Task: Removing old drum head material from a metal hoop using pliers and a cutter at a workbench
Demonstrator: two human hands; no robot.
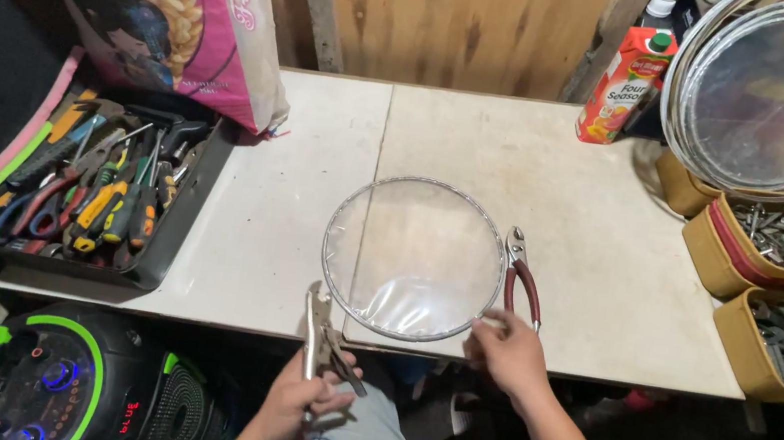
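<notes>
- Clearly centred on the pale, scuffed worktop (606, 279): round wire-rimmed hoop covered in clear plastic film (414, 258), lying flat, near edge just at the table's front lip.
- Left hand (298, 409) clenched around grey metal locking pliers (321, 337), jaws clamped on the hoop's lower-left rim, apparently pinning the film to the wire.
- Right hand (507, 354) resting at the hoop's lower-right rim, fingertips pinching or pressing the film edge; exact grip too small to tell.
- Red-handled pliers (521, 277) laid down just beside the hoop's right rim, touching or nearly so, close to that hand.
- Off to the left, black tray of assorted screwdrivers and pliers (172, 221), well apart; pink printed sack (167, 9) leaning behind it.
- At the back right, red juice carton (624, 84); stack of larger film-covered hoops (782, 95) propped above yellow bins of metal parts (760, 258).
- Below the table edge, black speaker with green trim (68, 379).
- Nothing lying between hands and hoop.
</notes>
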